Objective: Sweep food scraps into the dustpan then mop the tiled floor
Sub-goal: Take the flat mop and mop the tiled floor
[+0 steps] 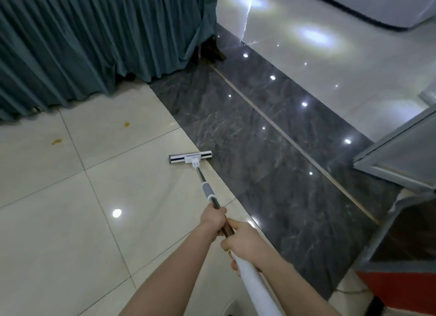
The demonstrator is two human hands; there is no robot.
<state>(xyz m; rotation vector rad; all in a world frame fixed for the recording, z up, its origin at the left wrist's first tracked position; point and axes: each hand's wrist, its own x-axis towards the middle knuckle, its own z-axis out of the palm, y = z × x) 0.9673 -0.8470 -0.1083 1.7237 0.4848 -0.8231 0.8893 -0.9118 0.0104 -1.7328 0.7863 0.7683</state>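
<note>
Both hands on one mop (207,193): left hand (212,219) wraps its fingers round the dark shaft, right hand (245,240) grips just behind it, above the white handle end. The pole runs away from the person, leaning slightly left, its flat head (190,158) lying crosswise on the cream tiled floor (70,221) beside the dark marble strip (271,162). Two yellowish scraps (56,141) lie well left, near the green table skirt (82,44).

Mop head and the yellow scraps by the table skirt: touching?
Apart. Head view shows the mop head by the dark tile border, with bare cream tile between it and the yellow scraps far to its left.
</note>
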